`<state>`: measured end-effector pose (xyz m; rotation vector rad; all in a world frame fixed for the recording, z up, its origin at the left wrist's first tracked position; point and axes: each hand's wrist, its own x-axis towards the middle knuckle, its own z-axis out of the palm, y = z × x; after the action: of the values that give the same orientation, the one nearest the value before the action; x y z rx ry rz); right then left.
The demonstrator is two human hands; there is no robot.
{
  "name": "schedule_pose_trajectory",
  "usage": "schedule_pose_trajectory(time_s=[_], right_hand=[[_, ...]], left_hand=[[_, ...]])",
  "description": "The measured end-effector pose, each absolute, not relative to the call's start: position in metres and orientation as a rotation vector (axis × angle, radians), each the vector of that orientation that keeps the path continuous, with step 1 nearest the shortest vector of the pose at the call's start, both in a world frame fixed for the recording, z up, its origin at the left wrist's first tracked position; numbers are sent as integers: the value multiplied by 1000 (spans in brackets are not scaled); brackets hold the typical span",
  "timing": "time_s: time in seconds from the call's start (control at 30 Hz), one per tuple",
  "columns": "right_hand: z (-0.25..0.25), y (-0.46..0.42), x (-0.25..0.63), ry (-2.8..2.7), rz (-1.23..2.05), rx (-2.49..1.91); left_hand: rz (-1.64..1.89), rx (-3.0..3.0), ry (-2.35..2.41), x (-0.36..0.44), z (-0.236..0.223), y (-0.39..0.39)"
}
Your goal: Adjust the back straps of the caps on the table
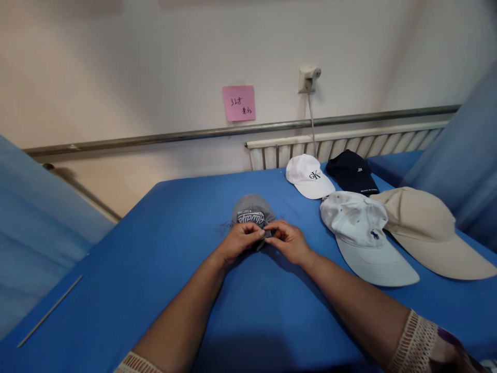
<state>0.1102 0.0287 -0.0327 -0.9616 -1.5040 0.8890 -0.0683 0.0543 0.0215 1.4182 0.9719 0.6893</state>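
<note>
A grey cap [256, 202] with white lettering on a dark patch lies on the blue-covered table [155, 248], in front of me. My left hand [244, 239] is closed at the cap's near edge, thumb and fingers pinching it. Just to its right, my right hand [289, 243] pinches a small dark grey part of the same cap, perhaps a strap end. The fingertips of both hands almost meet there. My fingers cover much of the cap's near side, so its exact shape is hidden.
At right lie a white cap [305, 171], a black cap [349, 171], a pale cap [353, 217] and a beige cap [419, 215]. A thin stick [50, 311] is at left. Behind stand a radiator [279, 155], rail [174, 135] and plugged-in socket [306, 80]; curtains [34, 233] hang at both sides.
</note>
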Motion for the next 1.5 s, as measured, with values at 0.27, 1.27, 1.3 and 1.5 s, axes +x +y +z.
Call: schedule_pose_trajectory(time_s=[0.27,1.27,1.3,1.5], right_hand=[[-34,29,109,-1461,988,-1018],[-26,35,111,-1050,1163,-922],[-25,35,112,-1054,1177,-919],[-24,33,111,-1074,1200,-891]], left_hand=[[757,1430,964,-61,17,51],[800,1975,1060,-62,20,48],[803,1969,1056,-63,20,48],[821,1861,969,-61,20,48]])
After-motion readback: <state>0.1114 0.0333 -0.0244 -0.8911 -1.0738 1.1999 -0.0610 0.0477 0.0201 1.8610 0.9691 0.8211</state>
